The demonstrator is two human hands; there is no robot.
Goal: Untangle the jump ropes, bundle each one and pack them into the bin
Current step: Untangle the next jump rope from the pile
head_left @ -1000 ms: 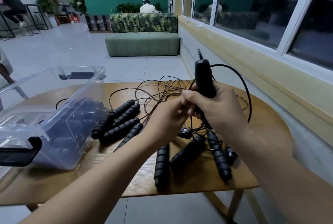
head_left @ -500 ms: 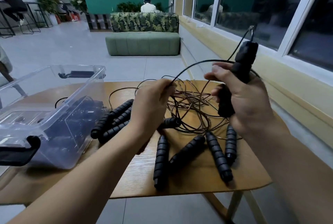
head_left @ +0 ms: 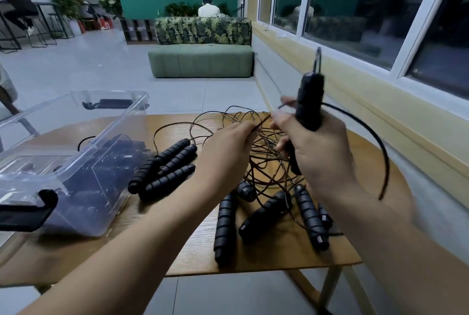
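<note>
Plainly light and springy, the thin cord (head_left: pixel 264 122) kinks easily; the left hand (head_left: pixel 225 147) pinches it at frame centre, above the tangle (head_left: pixel 264 170) on the table (head_left: pixel 279 256). Just right of it, the right hand (head_left: pixel 322 152) grips a ridged handle (head_left: pixel 309 101), the surest hold.

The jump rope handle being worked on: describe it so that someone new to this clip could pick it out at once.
Start at the wooden table, with the clear bin at its left. Above the cable tangle the right hand grips one black ribbed handle. It alone stands upright off the table; the other handles lie flat.
</note>
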